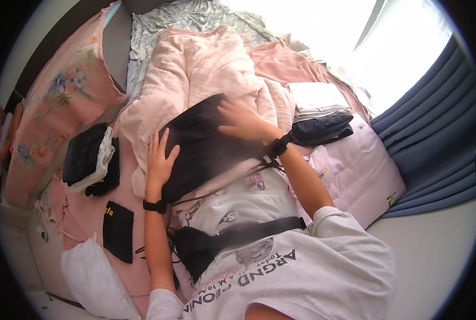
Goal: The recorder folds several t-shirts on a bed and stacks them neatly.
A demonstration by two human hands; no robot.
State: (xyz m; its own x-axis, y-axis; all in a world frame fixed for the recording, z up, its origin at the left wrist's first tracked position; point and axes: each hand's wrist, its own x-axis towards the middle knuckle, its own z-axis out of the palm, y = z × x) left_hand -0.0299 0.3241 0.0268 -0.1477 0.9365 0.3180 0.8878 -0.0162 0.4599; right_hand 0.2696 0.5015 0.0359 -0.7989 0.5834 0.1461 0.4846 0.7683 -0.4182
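A black cloth garment [206, 144] lies spread over a pale pink quilt [218, 64] in front of me. My left hand [160, 158] rests flat at the garment's left edge, its fingers apart. Over the garment's upper right part is my right hand [246, 122], palm down with the fingers spread; neither hand grips the cloth. Both wrists wear black bands. Dark cords lie at the garment's lower edge, close to my lap. The exact kind of garment cannot be told.
Folded dark and white clothes [86, 158] are stacked on the left, above a folded black cloth [118, 232] and a white pillow [98, 276]. Rightward lie folded white cloths [318, 98], dark folded clothes [322, 129] and a pink cushion [354, 172], beside a blue curtain [430, 132].
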